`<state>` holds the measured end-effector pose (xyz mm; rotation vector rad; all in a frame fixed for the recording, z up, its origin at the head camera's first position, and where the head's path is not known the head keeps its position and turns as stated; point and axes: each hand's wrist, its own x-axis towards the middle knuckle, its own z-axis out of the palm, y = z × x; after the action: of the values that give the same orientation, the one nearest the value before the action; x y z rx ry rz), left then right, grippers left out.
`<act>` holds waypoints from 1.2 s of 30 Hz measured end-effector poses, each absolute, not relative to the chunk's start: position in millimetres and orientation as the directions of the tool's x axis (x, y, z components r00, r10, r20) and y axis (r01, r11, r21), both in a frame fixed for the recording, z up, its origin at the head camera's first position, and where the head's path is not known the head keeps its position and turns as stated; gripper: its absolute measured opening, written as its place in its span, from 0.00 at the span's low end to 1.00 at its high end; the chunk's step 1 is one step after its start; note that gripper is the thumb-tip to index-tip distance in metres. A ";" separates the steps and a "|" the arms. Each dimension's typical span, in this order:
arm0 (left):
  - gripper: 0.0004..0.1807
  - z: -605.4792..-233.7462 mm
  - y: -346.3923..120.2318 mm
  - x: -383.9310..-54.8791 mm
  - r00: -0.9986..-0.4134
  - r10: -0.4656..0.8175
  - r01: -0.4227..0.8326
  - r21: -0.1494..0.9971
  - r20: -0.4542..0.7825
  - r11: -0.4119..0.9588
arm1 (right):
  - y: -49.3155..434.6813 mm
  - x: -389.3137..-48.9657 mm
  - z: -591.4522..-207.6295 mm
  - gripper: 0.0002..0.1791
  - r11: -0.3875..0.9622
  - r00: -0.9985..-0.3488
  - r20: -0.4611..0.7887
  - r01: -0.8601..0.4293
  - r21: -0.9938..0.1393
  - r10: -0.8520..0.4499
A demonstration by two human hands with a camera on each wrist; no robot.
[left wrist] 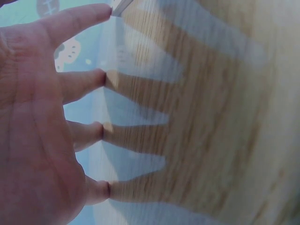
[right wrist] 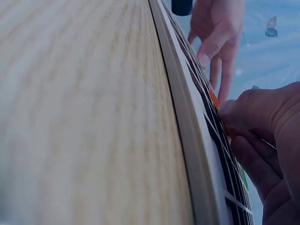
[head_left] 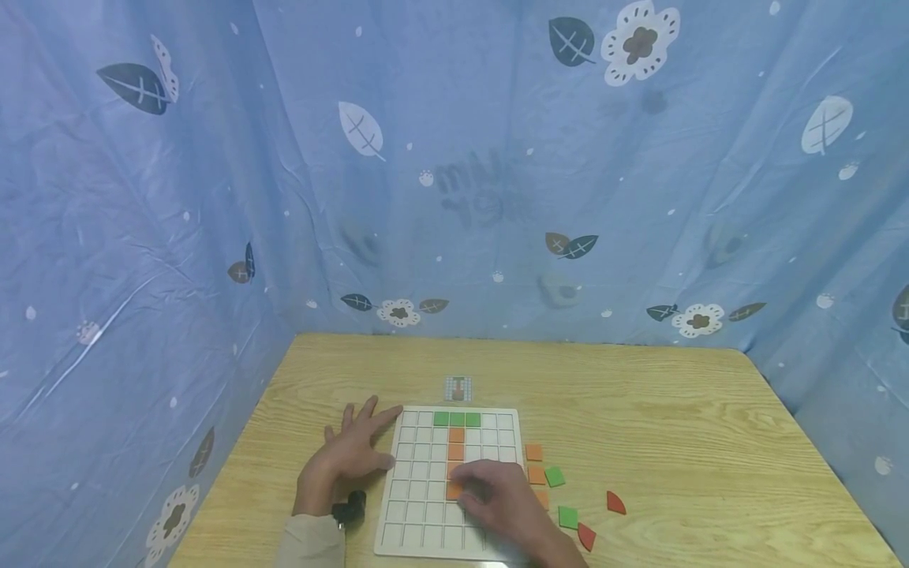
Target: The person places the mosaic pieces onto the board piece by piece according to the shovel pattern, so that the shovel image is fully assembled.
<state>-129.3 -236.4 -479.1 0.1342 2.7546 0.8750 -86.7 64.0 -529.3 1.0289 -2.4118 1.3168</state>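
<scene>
A white grid board (head_left: pixel 415 517) lies on the table. Three green tiles (head_left: pixel 458 419) fill part of its far row, and a column of orange tiles (head_left: pixel 456 435) runs toward me below the middle one. My right hand (head_left: pixel 506 501) is over the board, its thumb and index finger around the nearest orange tile (head_left: pixel 454 491) in that column. An orange edge also shows at the thumb tip in the right wrist view. My left hand (head_left: pixel 353 450) rests spread at the board's left side, index fingertip and thumb at the edge, the other fingertips on the wood.
A small pattern card (head_left: pixel 458 388) lies beyond the board. Right of it are loose orange tiles (head_left: pixel 534 452), green tiles (head_left: pixel 567 517) and red quarter-circle pieces (head_left: pixel 615 502). A black device (head_left: pixel 350 509) is at my left wrist. Blue patterned curtains (head_left: pixel 454 197) enclose the wooden table (head_left: pixel 675 426).
</scene>
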 end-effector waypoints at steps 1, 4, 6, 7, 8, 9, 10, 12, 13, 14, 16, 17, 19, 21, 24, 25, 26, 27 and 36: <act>0.50 -479.2 -236.5 -129.4 -0.965 0.162 0.013 0.579 -0.206 0.815 | 63.4 -86.5 -529.2 0.18 0.365 -0.739 0.474 -0.658 -0.658 -0.478; 0.49 -480.2 -237.1 -129.7 -0.965 0.164 0.017 0.578 -0.204 0.816 | 61.6 -85.9 -529.1 0.18 0.389 -0.742 0.470 -0.659 -0.644 -0.478; 0.49 -480.4 -237.4 -129.7 -0.965 0.167 0.020 0.577 -0.203 0.817 | 60.7 -85.3 -528.7 0.18 0.399 -0.739 0.473 -0.664 -0.633 -0.479; 0.49 -480.5 -237.6 -129.7 -0.965 0.168 0.021 0.576 -0.203 0.817 | 60.4 -85.1 -528.4 0.18 0.403 -0.737 0.476 -0.667 -0.627 -0.480; 0.49 -480.7 -237.8 -129.6 -0.965 0.168 0.021 0.575 -0.204 0.818 | 60.1 -84.7 -527.9 0.18 0.405 -0.734 0.479 -0.671 -0.622 -0.480; 0.49 -480.5 -237.8 -129.5 -0.964 0.168 0.021 0.576 -0.204 0.818 | 60.0 -84.2 -527.3 0.18 0.407 -0.737 0.475 -0.667 -0.624 -0.480; 0.49 -480.2 -237.8 -129.4 -0.964 0.168 0.020 0.576 -0.204 0.817 | 59.8 -83.7 -526.7 0.18 0.408 -0.742 0.469 -0.661 -0.629 -0.479; 0.49 -479.7 -237.6 -129.1 -0.964 0.167 0.018 0.578 -0.206 0.816 | 59.8 -83.1 -525.9 0.18 0.416 -0.749 0.458 -0.653 -0.633 -0.479; 0.49 -479.5 -237.5 -129.1 -0.964 0.166 0.017 0.578 -0.207 0.816 | 59.9 -82.7 -525.8 0.18 0.419 -0.755 0.448 -0.645 -0.639 -0.479; 0.49 -479.2 -237.3 -129.0 -0.964 0.165 0.015 0.578 -0.208 0.816 | 59.9 -82.4 -525.7 0.18 0.421 -0.762 0.438 -0.636 -0.647 -0.477; 0.49 -478.8 -237.0 -129.0 -0.964 0.164 0.014 0.578 -0.208 0.816 | 60.3 -82.3 -526.0 0.18 0.413 -0.766 0.429 -0.628 -0.660 -0.478; 0.49 -478.7 -236.9 -129.0 -0.964 0.164 0.014 0.578 -0.209 0.816 | 60.5 -82.4 -526.4 0.18 0.407 -0.764 0.432 -0.630 -0.661 -0.480; 0.49 -478.8 -237.0 -129.2 -0.964 0.165 0.015 0.574 -0.210 0.819 | 60.8 -82.6 -527.3 0.18 0.388 -0.755 0.445 -0.639 -0.664 -0.482; 0.49 -478.7 -237.1 -129.2 -0.963 0.167 0.018 0.573 -0.210 0.820 | 61.2 -83.1 -528.2 0.19 0.372 -0.742 0.463 -0.654 -0.659 -0.485; 0.49 -478.6 -237.3 -129.6 -0.963 0.172 0.023 0.570 -0.210 0.821 | 61.8 -84.2 -529.0 0.19 0.370 -0.731 0.475 -0.667 -0.647 -0.490; 0.49 -478.4 -237.3 -129.6 -0.963 0.173 0.024 0.570 -0.209 0.821 | 61.9 -84.7 -529.1 0.19 0.371 -0.731 0.473 -0.668 -0.645 -0.493; 0.49 -478.3 -237.3 -129.6 -0.963 0.173 0.024 0.571 -0.209 0.821 | 62.1 -85.0 -528.9 0.18 0.374 -0.732 0.469 -0.666 -0.645 -0.495; 0.49 -478.1 -237.2 -129.6 -0.963 0.173 0.023 0.573 -0.209 0.819 | 62.4 -85.4 -528.5 0.18 0.374 -0.734 0.462 -0.663 -0.649 -0.498; 0.49 -477.4 -236.3 -128.9 -0.962 0.164 0.010 0.574 -0.217 0.819 | 74.8 -93.1 -513.8 0.17 0.289 -0.758 0.404 -0.595 -0.750 -0.512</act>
<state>-128.9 -236.3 -477.4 0.1339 2.7456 0.8650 -93.1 74.8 -513.8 1.0555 -2.4521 1.4875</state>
